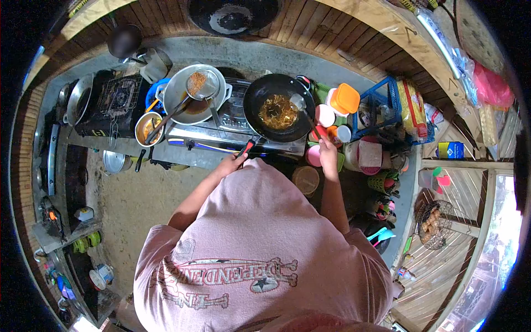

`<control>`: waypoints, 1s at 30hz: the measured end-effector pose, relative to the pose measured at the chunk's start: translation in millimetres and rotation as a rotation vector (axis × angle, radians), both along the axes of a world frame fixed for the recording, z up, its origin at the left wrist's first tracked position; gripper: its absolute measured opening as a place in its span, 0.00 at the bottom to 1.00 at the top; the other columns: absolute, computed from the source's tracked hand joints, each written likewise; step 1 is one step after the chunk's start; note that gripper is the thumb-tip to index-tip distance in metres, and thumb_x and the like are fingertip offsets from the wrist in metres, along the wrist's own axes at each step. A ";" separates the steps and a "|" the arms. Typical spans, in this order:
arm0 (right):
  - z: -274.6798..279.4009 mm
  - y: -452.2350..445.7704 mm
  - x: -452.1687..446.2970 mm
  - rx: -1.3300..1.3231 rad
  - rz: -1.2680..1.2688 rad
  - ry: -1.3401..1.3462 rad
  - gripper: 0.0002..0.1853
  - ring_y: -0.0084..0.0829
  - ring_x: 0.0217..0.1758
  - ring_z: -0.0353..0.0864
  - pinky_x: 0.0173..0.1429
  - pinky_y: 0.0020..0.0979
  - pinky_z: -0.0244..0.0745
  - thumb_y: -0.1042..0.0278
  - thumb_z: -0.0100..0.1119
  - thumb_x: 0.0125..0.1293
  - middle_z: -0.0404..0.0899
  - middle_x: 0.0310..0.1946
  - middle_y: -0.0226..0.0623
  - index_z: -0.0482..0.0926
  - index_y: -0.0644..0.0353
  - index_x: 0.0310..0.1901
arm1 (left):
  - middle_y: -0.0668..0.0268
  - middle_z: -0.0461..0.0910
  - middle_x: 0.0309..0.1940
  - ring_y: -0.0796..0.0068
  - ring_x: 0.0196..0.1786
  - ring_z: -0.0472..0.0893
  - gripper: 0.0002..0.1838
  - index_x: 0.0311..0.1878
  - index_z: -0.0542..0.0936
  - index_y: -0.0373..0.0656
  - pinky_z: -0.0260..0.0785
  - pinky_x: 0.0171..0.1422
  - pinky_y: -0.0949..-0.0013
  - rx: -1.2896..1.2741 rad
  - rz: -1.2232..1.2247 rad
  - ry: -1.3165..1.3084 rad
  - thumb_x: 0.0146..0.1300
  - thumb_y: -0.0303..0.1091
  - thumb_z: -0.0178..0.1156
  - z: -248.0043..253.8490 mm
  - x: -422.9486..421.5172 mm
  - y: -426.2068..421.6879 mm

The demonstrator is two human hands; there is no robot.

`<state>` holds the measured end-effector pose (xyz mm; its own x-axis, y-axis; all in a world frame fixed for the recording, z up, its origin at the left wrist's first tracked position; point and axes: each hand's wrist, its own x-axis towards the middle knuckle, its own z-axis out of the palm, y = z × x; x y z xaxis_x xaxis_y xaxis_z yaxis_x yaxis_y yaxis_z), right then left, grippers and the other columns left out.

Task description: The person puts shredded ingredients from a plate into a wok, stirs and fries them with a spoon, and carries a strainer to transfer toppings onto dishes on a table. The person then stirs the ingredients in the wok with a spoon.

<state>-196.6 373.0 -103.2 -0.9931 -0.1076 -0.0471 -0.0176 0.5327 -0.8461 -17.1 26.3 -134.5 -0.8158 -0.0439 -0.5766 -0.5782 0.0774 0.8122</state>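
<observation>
My left hand is closed round the red-and-black handle of a black wok, which sits on the right side of a gas stove. Thin golden-brown shreds are spread in oil at the bottom of the wok. My right hand grips the long brown handle of a metal spatula. Its shiny head rests inside the wok near the right wall, beside the shreds; its exact shape is hard to make out.
Left of the wok stands a large metal pot with a strainer of browned bits across it. A small saucepan holds utensils. Tubs, including an orange-lidded one, and a blue basket crowd the right side. A second stove is far left.
</observation>
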 end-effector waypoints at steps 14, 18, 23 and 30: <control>29.3 -7.5 11.3 -0.037 0.048 0.018 0.21 0.29 0.53 0.81 0.60 0.30 0.70 0.64 0.51 0.75 0.84 0.51 0.43 0.74 0.66 0.64 | 0.73 0.71 0.20 0.80 0.25 0.68 0.29 0.32 0.79 0.44 0.59 0.29 0.71 0.000 -0.028 0.014 0.66 0.66 0.57 -15.3 1.5 -1.2; 1.5 -2.0 15.0 -0.005 0.014 -0.025 0.20 0.31 0.54 0.81 0.61 0.30 0.70 0.64 0.51 0.75 0.83 0.52 0.45 0.76 0.66 0.61 | 0.74 0.70 0.20 0.80 0.24 0.67 0.28 0.33 0.78 0.45 0.59 0.29 0.71 -0.037 -0.041 0.019 0.67 0.65 0.56 -26.9 0.9 -1.8; -47.6 14.8 9.1 0.001 0.117 -0.310 0.18 0.20 0.48 0.76 0.57 0.22 0.69 0.68 0.50 0.76 0.82 0.45 0.30 0.77 0.66 0.62 | 0.73 0.71 0.18 0.80 0.22 0.68 0.29 0.26 0.76 0.45 0.60 0.28 0.71 0.013 -0.025 0.026 0.69 0.63 0.54 -19.3 1.5 0.9; 44.0 -11.5 23.2 -0.106 0.045 -0.003 0.22 0.29 0.51 0.81 0.61 0.28 0.69 0.64 0.51 0.75 0.84 0.51 0.45 0.73 0.61 0.67 | 0.73 0.73 0.20 0.81 0.23 0.70 0.28 0.31 0.76 0.45 0.62 0.29 0.72 0.059 -0.023 0.026 0.68 0.64 0.55 -23.9 2.0 0.3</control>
<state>-173.4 361.5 -59.2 -0.9870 -0.1566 -0.0363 -0.0367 0.4390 -0.8977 -15.1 26.6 -158.5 -0.8312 0.0086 -0.5559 -0.5551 0.0423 0.8307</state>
